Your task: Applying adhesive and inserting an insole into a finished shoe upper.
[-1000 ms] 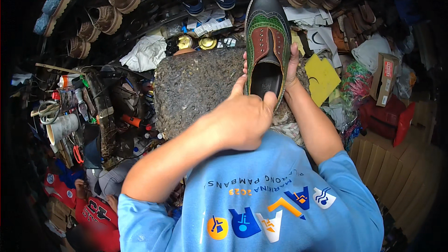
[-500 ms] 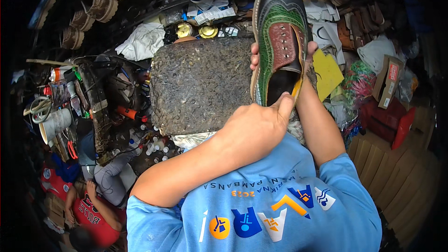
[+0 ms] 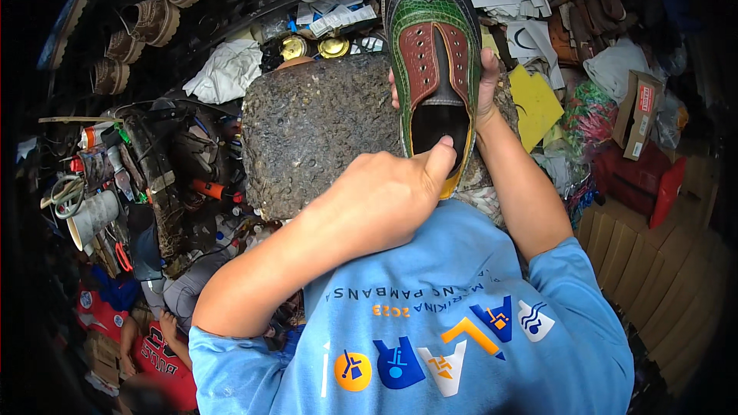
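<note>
A lace-up shoe point(image 3: 434, 38) is held up in front of me, toe pointing away. It has a black toe, green textured sides, and brown-red eyelet panels without laces. My right hand point(image 3: 489, 88) reaches around it from beneath, with the thumb on the right side and fingertips showing on the left. At the heel end, my left hand point(image 3: 400, 188) is closed, its thumb over the rim of the dark opening and its other fingers curled, partly hidden. Yellow lining shows along the opening's edge. Behind the shoe lies a rough, dark stone-like block point(image 3: 315, 138).
Brown shoes point(image 3: 154, 21) line a rack at the far left. Round tins point(image 3: 333, 47) and crumpled white paper point(image 3: 225, 71) lie beyond the block. A yellow sheet point(image 3: 536, 107) and a cardboard box point(image 3: 636, 115) sit right. Another person point(image 3: 157, 350) in red is at lower left.
The shoe has moved a little left and turned, so both eyelet panels now show. Both hands have moved with it and keep their hold.
</note>
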A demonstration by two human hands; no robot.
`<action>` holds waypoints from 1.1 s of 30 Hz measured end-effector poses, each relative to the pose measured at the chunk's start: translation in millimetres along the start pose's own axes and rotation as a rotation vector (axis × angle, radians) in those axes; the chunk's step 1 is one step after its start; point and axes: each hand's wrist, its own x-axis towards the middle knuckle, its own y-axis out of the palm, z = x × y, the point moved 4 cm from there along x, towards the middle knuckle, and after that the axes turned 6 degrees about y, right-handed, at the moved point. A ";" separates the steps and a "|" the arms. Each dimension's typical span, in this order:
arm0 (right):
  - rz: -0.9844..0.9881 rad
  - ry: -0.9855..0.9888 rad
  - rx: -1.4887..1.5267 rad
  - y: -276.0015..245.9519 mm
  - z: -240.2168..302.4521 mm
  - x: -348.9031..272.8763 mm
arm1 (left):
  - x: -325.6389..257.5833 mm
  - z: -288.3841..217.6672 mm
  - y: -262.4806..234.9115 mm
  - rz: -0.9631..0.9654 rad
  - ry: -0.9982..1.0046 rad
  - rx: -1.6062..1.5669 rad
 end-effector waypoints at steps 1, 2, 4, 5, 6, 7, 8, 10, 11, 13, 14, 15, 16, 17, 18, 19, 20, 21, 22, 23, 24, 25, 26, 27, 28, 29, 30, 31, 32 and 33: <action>-0.005 -0.001 0.002 -2.4 0.8 1.5 | -2.8 -1.2 7.2 0.003 0.003 -0.003; 0.014 -0.002 -0.012 -3.5 0.8 3.3 | -4.8 -1.9 13.0 0.018 -0.016 0.065; 0.051 -0.026 -0.019 6.7 3.5 4.1 | -3.0 -1.0 11.5 0.086 -0.070 0.081; 0.043 -0.036 -0.019 11.2 4.4 0.9 | -2.8 -1.9 8.8 0.092 -0.059 0.082; -0.028 -0.060 -0.050 24.6 8.3 -3.0 | -4.3 -0.5 6.7 0.136 -0.080 0.095; -0.101 -0.087 -0.082 31.1 11.6 -7.1 | -5.3 1.3 4.3 0.181 -0.098 0.110; -0.065 -0.060 -0.075 32.3 10.9 -9.3 | -2.2 6.9 0.9 0.245 -0.125 0.080; -0.059 -0.078 -0.092 35.2 15.1 -13.4 | -5.5 14.6 -10.7 0.218 -0.121 -0.026; -0.055 -0.084 -0.108 35.9 17.4 -14.6 | -7.2 16.2 -15.7 0.189 -0.122 -0.142; -0.051 -0.097 -0.111 27.0 19.6 -21.2 | -12.4 10.9 -20.7 0.162 -0.127 -0.183; -0.039 -0.097 -0.081 20.2 20.0 -26.9 | -15.0 7.1 -22.3 0.106 -0.135 -0.163; -0.025 -0.094 -0.051 13.2 20.7 -33.0 | -17.0 3.2 -22.2 0.049 -0.144 -0.143; -0.006 -0.104 -0.044 12.8 22.1 -37.8 | -15.8 -0.7 -17.7 -0.023 -0.126 -0.152; -0.012 -0.109 -0.024 12.2 22.5 -43.0 | -15.2 -3.5 -11.1 0.078 -0.211 -0.182; -0.007 -0.133 -0.037 13.5 24.2 -47.2 | -14.6 -6.3 -1.1 0.106 -0.224 -0.177; -0.009 -0.156 -0.051 16.4 24.0 -50.0 | -17.0 -5.1 11.9 0.135 -0.234 -0.177; -0.059 -0.173 -0.026 18.2 22.3 -50.5 | -20.5 -3.0 18.4 0.132 -0.249 -0.175; -0.063 -0.171 -0.025 20.5 22.9 -52.0 | -21.0 -4.6 22.3 0.114 -0.223 -0.179; -0.119 -0.188 -0.055 20.5 23.9 -53.9 | -21.8 -6.2 23.7 0.095 -0.196 -0.183; -0.174 -0.206 -0.085 19.9 24.3 -55.8 | -22.1 -4.7 23.5 0.099 -0.196 -0.185; -0.064 -0.207 0.068 24.7 23.0 -52.4 | -19.6 -1.8 19.9 0.152 -0.215 -0.143; -0.063 -0.207 0.068 26.8 22.7 -53.8 | -18.8 -0.3 18.7 0.206 -0.234 -0.101; -0.046 -0.191 0.040 30.5 22.0 -56.1 | -19.4 -1.1 20.7 0.192 -0.220 -0.052; -0.028 -0.180 0.011 33.5 23.0 -56.1 | -19.3 1.2 17.2 0.190 -0.217 -0.048; -0.027 -0.169 -0.012 33.8 25.2 -55.1 | -19.6 4.3 10.1 0.153 -0.187 -0.101; -0.025 -0.173 -0.014 36.5 26.7 -54.8 | -21.5 6.4 2.8 0.116 -0.156 -0.154; -0.077 -0.186 -0.033 38.1 27.4 -55.6 | -25.1 6.9 -3.5 0.081 -0.134 -0.221; -0.130 -0.198 -0.052 39.0 28.3 -55.7 | -25.5 5.6 -2.5 0.082 -0.131 -0.223; -0.152 -0.223 -0.086 39.2 30.4 -53.8 | -25.4 3.3 -5.0 -0.026 -0.108 -0.138; -0.152 -0.218 -0.085 38.4 29.5 -53.8 | -26.5 -1.5 -7.6 -0.135 -0.092 -0.053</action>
